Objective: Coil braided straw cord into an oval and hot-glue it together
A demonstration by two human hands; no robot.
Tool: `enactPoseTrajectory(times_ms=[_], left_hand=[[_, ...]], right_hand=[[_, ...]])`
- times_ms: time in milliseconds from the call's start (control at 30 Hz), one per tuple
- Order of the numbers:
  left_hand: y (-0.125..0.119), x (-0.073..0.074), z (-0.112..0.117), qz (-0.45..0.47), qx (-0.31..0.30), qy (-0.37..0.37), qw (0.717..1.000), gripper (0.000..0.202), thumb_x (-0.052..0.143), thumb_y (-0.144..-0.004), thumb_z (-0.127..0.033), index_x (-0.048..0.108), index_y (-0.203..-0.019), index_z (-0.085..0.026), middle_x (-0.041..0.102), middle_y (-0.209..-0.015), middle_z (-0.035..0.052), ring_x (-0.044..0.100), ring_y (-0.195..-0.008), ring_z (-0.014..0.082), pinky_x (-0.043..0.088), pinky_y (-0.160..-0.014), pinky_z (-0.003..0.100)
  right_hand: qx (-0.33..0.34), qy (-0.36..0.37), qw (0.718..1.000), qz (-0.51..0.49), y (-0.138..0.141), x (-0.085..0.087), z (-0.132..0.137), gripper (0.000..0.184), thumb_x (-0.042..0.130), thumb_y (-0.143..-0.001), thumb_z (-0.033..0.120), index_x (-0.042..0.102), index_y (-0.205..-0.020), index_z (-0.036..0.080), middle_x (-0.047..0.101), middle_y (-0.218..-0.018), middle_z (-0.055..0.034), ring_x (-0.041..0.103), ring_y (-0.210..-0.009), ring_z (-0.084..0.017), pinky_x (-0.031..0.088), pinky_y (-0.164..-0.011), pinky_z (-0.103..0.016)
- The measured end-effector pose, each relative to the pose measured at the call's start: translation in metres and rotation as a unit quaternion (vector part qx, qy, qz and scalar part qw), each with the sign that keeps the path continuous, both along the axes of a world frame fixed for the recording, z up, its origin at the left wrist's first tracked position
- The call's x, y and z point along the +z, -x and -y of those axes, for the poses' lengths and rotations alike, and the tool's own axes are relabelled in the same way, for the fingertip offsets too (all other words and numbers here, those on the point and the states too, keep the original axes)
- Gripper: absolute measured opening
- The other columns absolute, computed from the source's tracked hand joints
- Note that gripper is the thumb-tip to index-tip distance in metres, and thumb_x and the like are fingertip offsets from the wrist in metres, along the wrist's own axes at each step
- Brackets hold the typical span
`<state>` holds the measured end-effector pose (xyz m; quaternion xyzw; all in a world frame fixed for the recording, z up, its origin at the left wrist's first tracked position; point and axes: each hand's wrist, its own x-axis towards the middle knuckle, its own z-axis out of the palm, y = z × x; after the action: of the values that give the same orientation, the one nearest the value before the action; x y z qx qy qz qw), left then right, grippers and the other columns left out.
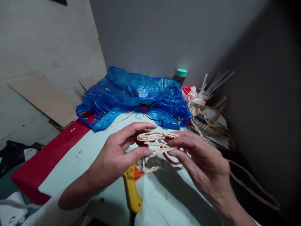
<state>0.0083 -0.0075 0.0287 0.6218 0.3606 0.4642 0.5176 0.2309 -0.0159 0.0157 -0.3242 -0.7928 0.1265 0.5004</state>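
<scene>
Between my hands is a pale braided straw cord, folded back and forth into stacked loops above the table. My left hand pinches the loops' left end, thumb below and fingers above. With thumb and fingertips, my right hand grips the right end; part of the cord is hidden behind these fingers. One loop hangs lower at the left. Under my left hand a yellow glue gun with an orange part lies on the table. Behind the cord shows a red ring-shaped handle, perhaps of scissors, mostly covered.
A crumpled blue plastic bag spreads across the back of the pale green tabletop. A jar with a green lid stands behind it. At right, a basket holds straw strips and white sticks. Cardboard leans at left.
</scene>
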Motion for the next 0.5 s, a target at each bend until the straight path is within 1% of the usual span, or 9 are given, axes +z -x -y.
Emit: enactPoseTrajectory(times_ms=[100, 200, 267, 333, 433, 500], left_hand=[[-0.0028, -0.0028, 0.0002, -0.004, 0.030, -0.013, 0.999, 0.024, 0.077, -0.087, -0.021, 0.075, -0.109, -0.031, 0.074, -0.112, -0.0054, 0.070, -0.104, 0.0119, 0.054, -0.093, 0.017], [-0.0040, -0.0031, 0.0024, -0.006, 0.025, -0.012, 1.000, 0.022, 0.075, -0.089, -0.022, 0.073, -0.109, -0.031, 0.074, -0.111, -0.0056, 0.069, -0.105, 0.0118, 0.053, -0.094, 0.017], [-0.0049, -0.0015, 0.0047, -0.004, 0.003, 0.016, 1.000, 0.025, 0.074, -0.090, -0.023, 0.071, -0.113, -0.033, 0.073, -0.114, -0.0063, 0.068, -0.107, 0.0124, 0.053, -0.095, 0.018], [-0.0066, 0.0007, 0.0067, -0.018, -0.017, 0.046, 0.999, 0.034, 0.078, -0.086, -0.022, 0.070, -0.116, -0.034, 0.072, -0.118, -0.0070, 0.068, -0.109, 0.0131, 0.053, -0.094, 0.016], [-0.0096, 0.0027, 0.0074, -0.061, -0.013, 0.046, 0.997, 0.047, 0.083, -0.078, -0.016, 0.069, -0.119, -0.035, 0.073, -0.120, -0.0078, 0.067, -0.111, 0.0137, 0.052, -0.093, 0.014], [-0.0104, 0.0023, 0.0063, -0.057, -0.027, 0.060, 0.996, 0.045, 0.080, -0.081, -0.016, 0.069, -0.120, -0.034, 0.073, -0.118, -0.0076, 0.068, -0.108, 0.0135, 0.052, -0.092, 0.016]], right_hand=[[0.005, 0.003, 1.000, 0.000, 0.0011, 0.0000, 0.0002, 0.022, 0.065, -0.090, 0.002, 0.064, -0.101, 0.021, 0.070, -0.092, -0.0029, 0.068, -0.092, -0.017, 0.055, -0.082, -0.025], [0.010, 0.012, 1.000, 0.003, 0.0011, -0.0008, 0.0003, 0.020, 0.065, -0.091, 0.002, 0.065, -0.101, 0.020, 0.070, -0.093, -0.0031, 0.067, -0.092, -0.016, 0.054, -0.083, -0.024], [0.010, 0.012, 1.000, 0.005, 0.0009, -0.0014, 0.0004, 0.018, 0.066, -0.092, 0.004, 0.064, -0.100, 0.020, 0.070, -0.092, -0.0026, 0.067, -0.093, -0.015, 0.053, -0.084, -0.023], [0.002, 0.006, 1.000, 0.016, 0.0013, -0.0017, 0.0007, 0.015, 0.066, -0.093, 0.007, 0.062, -0.099, 0.020, 0.070, -0.091, -0.0023, 0.068, -0.090, -0.015, 0.053, -0.082, -0.022], [-0.006, -0.015, 0.999, 0.046, 0.0029, -0.0024, 0.0014, 0.015, 0.066, -0.094, 0.010, 0.062, -0.103, 0.021, 0.070, -0.091, -0.0024, 0.068, -0.089, -0.015, 0.054, -0.081, -0.023], [0.007, -0.023, 0.998, 0.054, 0.0039, -0.0038, 0.0018, 0.019, 0.067, -0.094, 0.009, 0.061, -0.108, 0.020, 0.070, -0.093, -0.0025, 0.068, -0.092, -0.015, 0.054, -0.084, -0.023]])
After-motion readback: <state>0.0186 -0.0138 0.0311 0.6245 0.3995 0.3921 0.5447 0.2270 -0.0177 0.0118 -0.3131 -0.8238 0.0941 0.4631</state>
